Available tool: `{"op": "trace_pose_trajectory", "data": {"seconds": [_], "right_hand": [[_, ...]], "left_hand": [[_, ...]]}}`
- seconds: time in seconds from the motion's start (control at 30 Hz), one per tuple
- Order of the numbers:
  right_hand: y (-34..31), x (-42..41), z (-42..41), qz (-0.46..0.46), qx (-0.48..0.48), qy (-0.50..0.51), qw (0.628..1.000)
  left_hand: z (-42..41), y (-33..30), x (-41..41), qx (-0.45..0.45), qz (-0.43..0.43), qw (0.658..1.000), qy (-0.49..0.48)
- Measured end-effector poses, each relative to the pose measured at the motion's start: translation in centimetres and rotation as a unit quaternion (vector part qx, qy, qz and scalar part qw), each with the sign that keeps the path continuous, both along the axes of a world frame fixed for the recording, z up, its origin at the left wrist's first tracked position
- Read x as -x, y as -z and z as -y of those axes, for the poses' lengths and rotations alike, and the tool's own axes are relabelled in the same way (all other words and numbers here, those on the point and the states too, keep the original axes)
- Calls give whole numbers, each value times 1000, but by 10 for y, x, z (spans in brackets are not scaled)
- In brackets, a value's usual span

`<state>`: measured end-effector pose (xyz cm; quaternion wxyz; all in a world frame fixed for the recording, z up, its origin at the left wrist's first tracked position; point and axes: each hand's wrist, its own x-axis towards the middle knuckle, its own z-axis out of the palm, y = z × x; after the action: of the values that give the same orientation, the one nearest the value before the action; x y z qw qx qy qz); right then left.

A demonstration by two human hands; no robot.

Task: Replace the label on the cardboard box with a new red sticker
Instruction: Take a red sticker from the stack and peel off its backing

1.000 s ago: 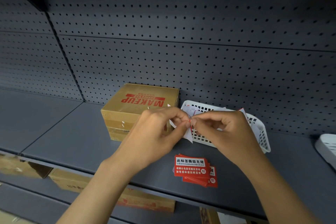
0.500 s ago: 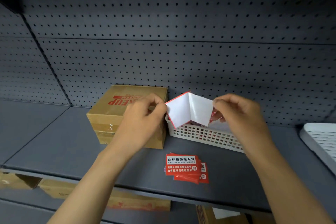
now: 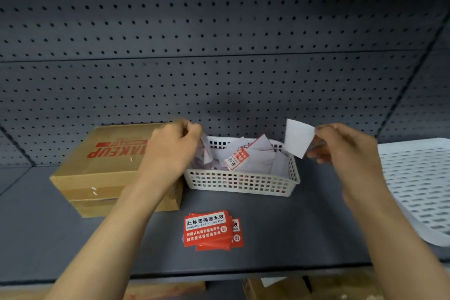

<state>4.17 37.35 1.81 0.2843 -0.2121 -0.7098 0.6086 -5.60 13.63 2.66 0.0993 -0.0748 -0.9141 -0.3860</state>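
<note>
1. The right hand (image 3: 350, 151) pinches a white paper sheet (image 3: 299, 138) by its right edge between thumb and fingers, holding it up above the right end of the basket (image 3: 239, 181).
2. The left hand (image 3: 170, 147) has its grip pressed together on a thin sticker (image 3: 205, 151), blurred, at the basket's left end.
3. The white basket holds a heap of crumpled paper scraps (image 3: 246, 156), some showing red print.
4. The cardboard box (image 3: 104, 168) lies just left of the basket, partly under the left hand, red lettering on its top.
5. A stack of red stickers (image 3: 210, 230) lies on the shelf (image 3: 304, 231) in front of the basket.
6. A white tray (image 3: 421, 182) sits at the far right.
</note>
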Motion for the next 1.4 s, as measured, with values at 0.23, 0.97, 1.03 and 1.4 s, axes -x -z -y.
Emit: {"op": "trace_pose_trajectory", "data": {"seconds": [0.23, 0.97, 1.03, 1.4], "right_hand": [[2, -5, -11, 11, -4, 10, 1000], [5, 25, 74, -40, -105, -146, 983], [4, 26, 90, -46, -123, -174, 976], [13, 39, 153, -65, -156, -187, 968]], "left_hand": [[-58, 24, 20, 60, 81, 994, 40], [-17, 17, -41, -134, -33, 976, 171], [-3, 18, -41, -151, -47, 977, 146], [94, 23, -46, -327, -29, 945, 19]]}}
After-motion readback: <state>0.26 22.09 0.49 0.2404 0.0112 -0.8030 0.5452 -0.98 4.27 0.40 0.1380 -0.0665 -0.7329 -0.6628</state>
